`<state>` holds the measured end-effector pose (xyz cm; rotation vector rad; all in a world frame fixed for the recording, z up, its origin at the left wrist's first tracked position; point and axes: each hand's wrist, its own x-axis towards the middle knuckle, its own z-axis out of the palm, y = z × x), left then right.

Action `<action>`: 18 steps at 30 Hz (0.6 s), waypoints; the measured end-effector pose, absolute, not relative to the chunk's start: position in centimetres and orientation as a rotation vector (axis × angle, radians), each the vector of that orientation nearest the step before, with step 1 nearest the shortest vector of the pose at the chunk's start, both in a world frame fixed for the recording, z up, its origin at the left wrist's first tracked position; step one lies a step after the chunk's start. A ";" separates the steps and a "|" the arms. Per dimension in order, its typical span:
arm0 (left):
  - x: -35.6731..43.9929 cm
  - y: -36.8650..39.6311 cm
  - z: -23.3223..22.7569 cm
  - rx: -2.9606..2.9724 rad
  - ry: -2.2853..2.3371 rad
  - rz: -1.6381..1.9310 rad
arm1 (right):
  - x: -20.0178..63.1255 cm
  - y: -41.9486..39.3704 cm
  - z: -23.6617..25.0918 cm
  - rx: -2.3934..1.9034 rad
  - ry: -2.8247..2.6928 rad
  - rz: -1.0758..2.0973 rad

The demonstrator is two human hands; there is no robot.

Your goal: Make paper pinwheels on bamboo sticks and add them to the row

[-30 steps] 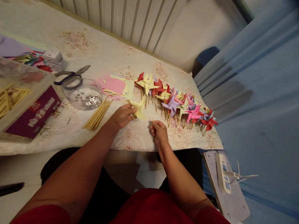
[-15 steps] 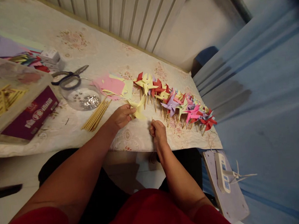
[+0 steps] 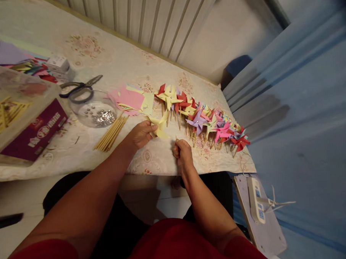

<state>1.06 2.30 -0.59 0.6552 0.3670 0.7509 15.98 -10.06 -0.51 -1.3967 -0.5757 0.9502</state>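
My left hand (image 3: 141, 133) pinches a pale yellow folded paper pinwheel (image 3: 160, 125) just above the table near its front edge. A short way to the right, my right hand (image 3: 182, 152) is closed around a thin wooden stick (image 3: 176, 138) whose tip pokes up above the fingers. A row of finished paper pinwheels (image 3: 202, 118) in yellow, red, purple and pink lies on sticks beyond both hands, running to the right.
A bundle of wooden sticks (image 3: 111, 133) lies left of my left hand. Behind it are a clear bowl of metal pins (image 3: 94, 110), scissors (image 3: 78, 87), pink and yellow paper squares (image 3: 131, 99), a maroon box (image 3: 35, 132) and a plastic tub (image 3: 6, 110). A power strip (image 3: 255, 199) sits right, below the table's edge.
Both hands stay where they were with the yellow pinwheel and the stick; only the view has drifted slightly.
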 end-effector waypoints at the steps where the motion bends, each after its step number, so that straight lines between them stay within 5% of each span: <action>1: 1.1 2.3 -0.6 0.656 0.366 0.751 | 16.0 -10.0 -0.5 -1.395 -0.574 0.952; 18: 1.1 2.3 -0.6 0.622 0.363 0.755 | 16.0 -10.0 -0.4 -1.385 -0.566 0.968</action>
